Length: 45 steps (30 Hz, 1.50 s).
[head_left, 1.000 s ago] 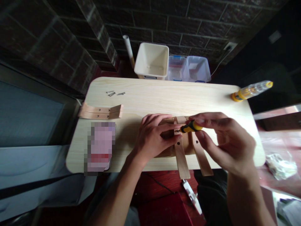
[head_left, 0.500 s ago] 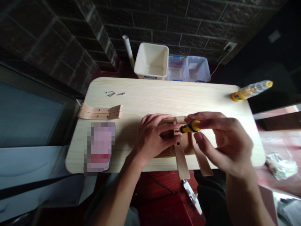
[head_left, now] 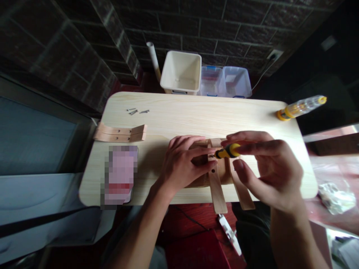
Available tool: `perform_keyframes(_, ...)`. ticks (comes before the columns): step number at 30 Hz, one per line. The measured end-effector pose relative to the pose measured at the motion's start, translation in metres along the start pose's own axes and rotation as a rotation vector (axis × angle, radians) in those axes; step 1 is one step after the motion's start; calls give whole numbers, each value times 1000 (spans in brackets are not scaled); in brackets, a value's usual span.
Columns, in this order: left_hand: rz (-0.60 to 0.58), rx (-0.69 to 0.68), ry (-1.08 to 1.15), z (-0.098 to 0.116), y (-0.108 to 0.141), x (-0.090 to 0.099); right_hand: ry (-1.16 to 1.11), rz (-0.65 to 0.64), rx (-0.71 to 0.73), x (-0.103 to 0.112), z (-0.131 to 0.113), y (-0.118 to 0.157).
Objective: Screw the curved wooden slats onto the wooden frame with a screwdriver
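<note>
My right hand [head_left: 270, 168] holds a short yellow-and-black screwdriver [head_left: 226, 151] by its handle end, between thumb and fingers. The tool lies nearly level in view, its tip at the upper hole of a curved wooden strip [head_left: 217, 188]. My left hand [head_left: 182, 162] rests over a brown wooden piece [head_left: 200, 182] beneath the strip, its index finger and thumb closed in on the strip on either side of the tip. A lower dark hole in that strip stays uncovered. Beside it runs a second wooden strip [head_left: 244, 194], partly behind my right thumb. Both strips stick out past the table's front edge.
On the pale table [head_left: 202, 112] lie several screws [head_left: 134, 111], a pair of curved wooden strips [head_left: 120, 133] and a blurred-out phone-like object [head_left: 120, 173]. A clear-and-yellow bit holder [head_left: 301, 107] stands at the right. Plastic bins [head_left: 181, 73] sit behind the table.
My right fingers have shifted slightly on the screwdriver's handle. The tip stays at the same hole, and my left hand keeps its place.
</note>
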<state>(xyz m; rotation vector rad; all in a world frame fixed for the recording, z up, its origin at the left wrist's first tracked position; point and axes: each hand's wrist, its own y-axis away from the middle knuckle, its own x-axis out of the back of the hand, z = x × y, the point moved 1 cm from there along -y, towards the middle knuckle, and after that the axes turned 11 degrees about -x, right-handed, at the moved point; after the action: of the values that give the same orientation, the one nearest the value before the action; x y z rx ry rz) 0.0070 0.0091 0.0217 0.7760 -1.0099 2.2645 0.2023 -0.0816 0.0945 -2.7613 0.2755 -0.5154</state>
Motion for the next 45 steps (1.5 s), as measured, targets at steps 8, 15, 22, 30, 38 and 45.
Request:
perform_keyframes(8, -13, -14, -18, 1, 0, 1, -40, -15, -7, 1, 3, 0)
perform_keyframes(15, -5, -14, 3, 1, 1, 1, -43, 13, -14, 2, 4, 0)
perform_keyframes(22, -18, -17, 2, 1, 1, 1, -73, -15, 0, 2, 3, 2)
perform_keyframes(30, 8, -8, 4, -1, 1, -1, -59, -5, 5, 3, 7, 1)
perform_keyframes(38, -2, -20, -2, 0, 0, 1, -72, -7, -4, 1, 3, 3)
perform_keyframes(45, -5, -18, -12, 0, 0, -1, -72, -13, -9, 3, 6, 2)
